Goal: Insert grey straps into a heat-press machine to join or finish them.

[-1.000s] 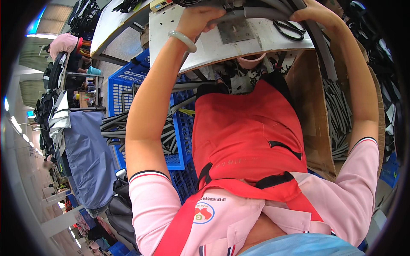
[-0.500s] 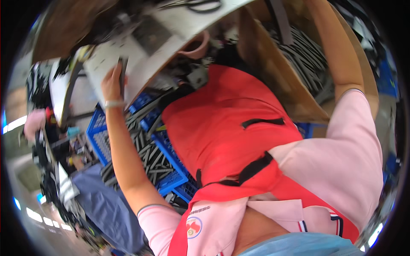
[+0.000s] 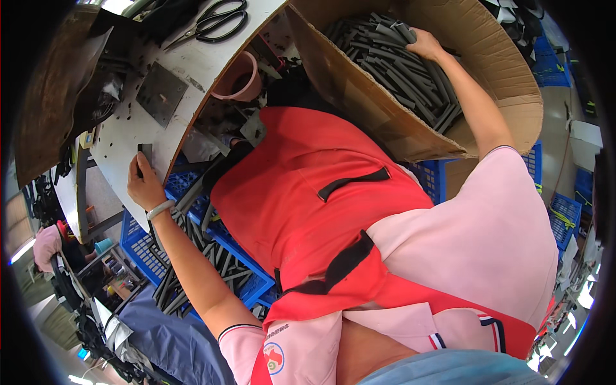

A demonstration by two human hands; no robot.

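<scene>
My left hand (image 3: 146, 187) is at the edge of the white table, its fingers closed on a short dark strip (image 3: 145, 151) that sticks up past the fingertips. Far right, my right hand (image 3: 426, 46) reaches into a large cardboard box (image 3: 513, 64). Its fingers pinch the end of a grey strip (image 3: 403, 32) at the top of the pile. Many more long grey strips (image 3: 410, 86) lie jumbled in the box. A flat metal plate (image 3: 162, 94) rests on the table beyond my left hand.
Black-handled scissors (image 3: 215, 22) lie on the white table (image 3: 192, 51). Below the table edge stands a pink bucket (image 3: 240, 77). Blue crates (image 3: 260, 285) of grey strips are by my left arm, and a brown sheet (image 3: 61, 96) hangs over the table's left side.
My right hand, out of view before at the top, is now in the cardboard box on the strips. My left hand has moved lower, still holding the dark strip. The view has shifted.
</scene>
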